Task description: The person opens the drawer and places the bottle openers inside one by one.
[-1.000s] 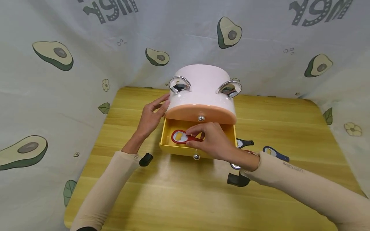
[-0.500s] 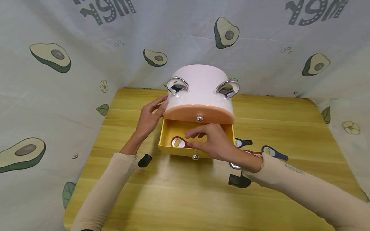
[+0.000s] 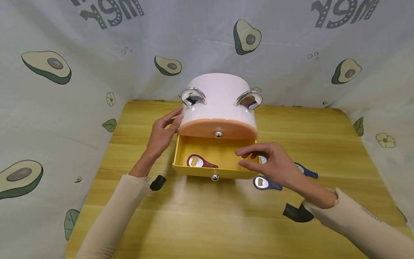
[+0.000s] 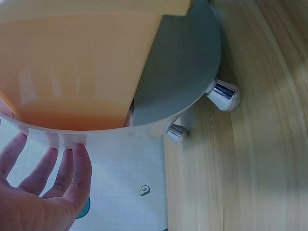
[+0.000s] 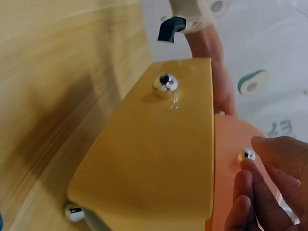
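A red bottle opener (image 3: 201,162) lies inside the pulled-out yellow drawer (image 3: 194,172) of a white cabinet (image 3: 220,93) with silver loops on its top. My left hand (image 3: 163,135) rests its fingertips against the cabinet's left side; in the left wrist view the fingers (image 4: 81,178) touch the white wall. My right hand (image 3: 271,162) hovers over the drawer's right edge, thumb and forefinger apart, holding nothing. Beneath it an opener (image 3: 262,159) is partly hidden. A blue bottle opener (image 3: 266,182) lies on the table in front of that hand.
Another blue bottle opener (image 3: 308,172) lies farther right, partly behind the right hand. Above the drawer is a shut orange drawer (image 3: 218,126) with a silver knob. The cabinet stands on a wooden table (image 3: 194,223). A curtain with avocado prints (image 3: 207,36) hangs behind.
The right hand has let go of the red bottle opener, which now lies near the drawer's front. That hand has moved right, out of the drawer's middle. The left hand stays at the cabinet.
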`<state>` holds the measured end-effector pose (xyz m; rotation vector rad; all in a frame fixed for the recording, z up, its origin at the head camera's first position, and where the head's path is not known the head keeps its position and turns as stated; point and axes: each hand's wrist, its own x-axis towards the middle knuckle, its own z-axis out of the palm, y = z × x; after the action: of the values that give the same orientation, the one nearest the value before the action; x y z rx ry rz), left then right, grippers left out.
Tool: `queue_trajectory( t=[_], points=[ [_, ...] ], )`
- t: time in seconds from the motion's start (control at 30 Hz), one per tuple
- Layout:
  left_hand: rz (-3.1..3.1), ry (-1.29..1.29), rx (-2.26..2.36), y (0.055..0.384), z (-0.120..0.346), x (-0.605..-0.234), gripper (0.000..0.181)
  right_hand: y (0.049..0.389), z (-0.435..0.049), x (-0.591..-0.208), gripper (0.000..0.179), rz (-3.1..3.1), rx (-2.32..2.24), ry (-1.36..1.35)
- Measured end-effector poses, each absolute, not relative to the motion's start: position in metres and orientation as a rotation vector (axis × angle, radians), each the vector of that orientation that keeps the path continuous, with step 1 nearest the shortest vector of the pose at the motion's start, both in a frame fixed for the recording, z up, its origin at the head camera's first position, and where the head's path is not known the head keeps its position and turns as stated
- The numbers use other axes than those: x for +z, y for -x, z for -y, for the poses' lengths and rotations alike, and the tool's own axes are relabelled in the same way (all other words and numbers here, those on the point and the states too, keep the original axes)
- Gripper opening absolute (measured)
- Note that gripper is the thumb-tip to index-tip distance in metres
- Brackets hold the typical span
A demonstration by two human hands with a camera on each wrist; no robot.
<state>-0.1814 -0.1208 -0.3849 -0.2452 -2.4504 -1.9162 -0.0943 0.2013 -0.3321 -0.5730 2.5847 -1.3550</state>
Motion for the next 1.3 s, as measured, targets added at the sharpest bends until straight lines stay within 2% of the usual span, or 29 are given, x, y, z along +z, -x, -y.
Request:
queue_trajectory(
  t=[0.2, 0.4, 0.63, 0.83, 1.07, 1.3],
  points=[
    [2.446, 0.243, -1.922, 0.182, 0.121, -0.385, 0.042, 0.087, -0.23, -0.337, 0.023, -2.498, -1.499, 0.442],
    [2.457, 0.244, -1.918, 0.182, 0.122, -0.385, 0.042, 0.084, -0.257, -0.351, 0.024, -2.492, -1.626, 0.427],
    [2.455, 0.234, -1.925, 0.181, 0.122, -0.386, 0.042, 0.083, -0.279, -0.371, 0.021, -2.598, -1.427, 0.369],
    [2.451, 0.25, -1.915, 0.183, 0.121, -0.387, 0.042, 0.082, -0.297, -0.405, 0.024, -2.507, -1.354, 0.23],
    [2.441, 0.263, -1.924, 0.183, 0.12, -0.386, 0.042, 0.077, -0.313, -0.445, 0.017, -2.67, -1.063, 0.307],
    [2.434, 0.253, -1.93, 0.182, 0.12, -0.386, 0.042, 0.069, -0.314, -0.467, 0.02, -2.768, -0.973, 0.344]
  ],
)
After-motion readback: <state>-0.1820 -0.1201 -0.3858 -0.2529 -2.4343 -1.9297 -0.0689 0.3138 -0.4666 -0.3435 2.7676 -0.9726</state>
